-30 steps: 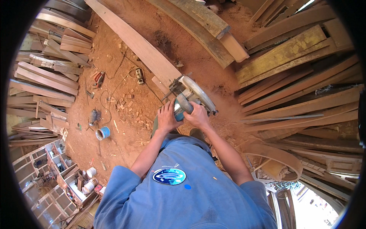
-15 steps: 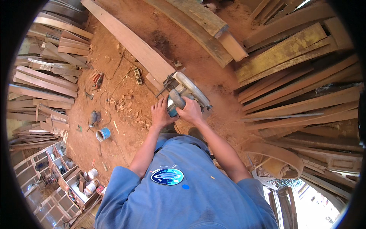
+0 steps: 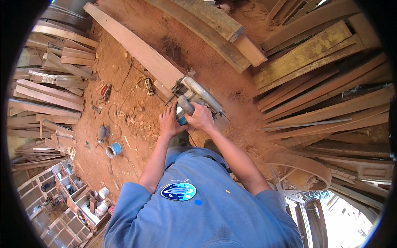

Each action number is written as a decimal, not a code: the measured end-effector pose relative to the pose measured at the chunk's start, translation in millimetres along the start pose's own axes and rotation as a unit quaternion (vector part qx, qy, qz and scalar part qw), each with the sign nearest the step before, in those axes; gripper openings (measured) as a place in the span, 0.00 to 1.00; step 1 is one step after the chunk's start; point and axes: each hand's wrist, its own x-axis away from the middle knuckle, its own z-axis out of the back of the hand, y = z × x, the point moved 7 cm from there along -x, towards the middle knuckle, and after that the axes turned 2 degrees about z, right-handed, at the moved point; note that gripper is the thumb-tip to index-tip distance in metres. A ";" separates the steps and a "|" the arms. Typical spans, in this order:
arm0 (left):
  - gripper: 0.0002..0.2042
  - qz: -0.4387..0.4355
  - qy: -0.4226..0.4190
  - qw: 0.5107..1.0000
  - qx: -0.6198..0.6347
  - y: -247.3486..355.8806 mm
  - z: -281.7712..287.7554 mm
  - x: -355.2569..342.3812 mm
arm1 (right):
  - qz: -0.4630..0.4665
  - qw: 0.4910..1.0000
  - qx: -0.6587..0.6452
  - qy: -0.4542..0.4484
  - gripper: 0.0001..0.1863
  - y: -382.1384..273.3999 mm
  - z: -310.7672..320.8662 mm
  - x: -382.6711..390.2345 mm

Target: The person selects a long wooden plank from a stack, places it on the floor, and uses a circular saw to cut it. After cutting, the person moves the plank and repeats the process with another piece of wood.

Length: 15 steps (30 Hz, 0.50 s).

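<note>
Since the earlier frames, the saw [image 3: 202,95] and both hands have shifted a little left in the frame, and the plank's far end has come into view at the upper left. The right hand [image 3: 201,117], at the centre of the frame, has its fingers closed around the saw's dark handle [image 3: 186,106]. The left hand [image 3: 168,123], just left of it, grips the saw's teal body, fingers on the near side and thumb toward the right hand.

The saw sits at the lower right end of the plank [image 3: 136,45], which runs up to the upper left. A pale piece of wood shows past the saw's lower right; it may be the plank's end, but the saw hides the join.

Left of centre, on the ground [image 3: 136,155], lie a power strip [image 3: 148,86], a scatter of offcuts [image 3: 134,118] and a blue bucket [image 3: 113,150] on its side. Thick boards [image 3: 211,25] lie at the upper centre. Stacked timber [image 3: 322,103] fills the right edge, with more timber [image 3: 49,95] at the left, a divided box [image 3: 74,204] at the lower left and a curved wooden band [image 3: 324,173] at the lower right.
</note>
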 end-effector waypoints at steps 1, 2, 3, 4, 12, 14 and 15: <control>0.63 -0.004 0.005 1.000 -0.005 -2.2 0.4 -1.0 | -0.002 1.000 -0.001 0.003 0.26 -1.4 -1.0 -1.4; 0.63 -0.001 0.001 1.000 -0.007 -5.3 -0.1 -2.5 | -0.003 1.000 0.001 0.004 0.26 -2.8 -1.9 -3.2; 0.62 0.002 -0.003 1.000 -0.010 -7.4 -0.3 -3.4 | -0.003 1.000 0.002 0.004 0.26 -3.9 -2.6 -4.4; 0.62 0.006 -0.007 1.000 -0.012 -9.3 -0.5 -4.5 | -0.004 1.000 0.004 0.005 0.26 -4.6 -2.7 -5.7; 0.62 -0.002 0.007 1.000 -0.001 -23.0 4.1 -16.2 | 0.001 1.000 -0.008 0.011 0.25 -10.0 -11.1 -19.6; 0.62 0.007 -0.002 1.000 0.003 -25.7 5.7 -19.0 | 0.002 1.000 -0.007 0.012 0.25 -12.4 -12.5 -22.8; 0.62 0.010 -0.005 1.000 0.003 -26.9 7.2 -20.9 | 0.005 1.000 -0.004 0.018 0.26 -14.4 -13.0 -24.4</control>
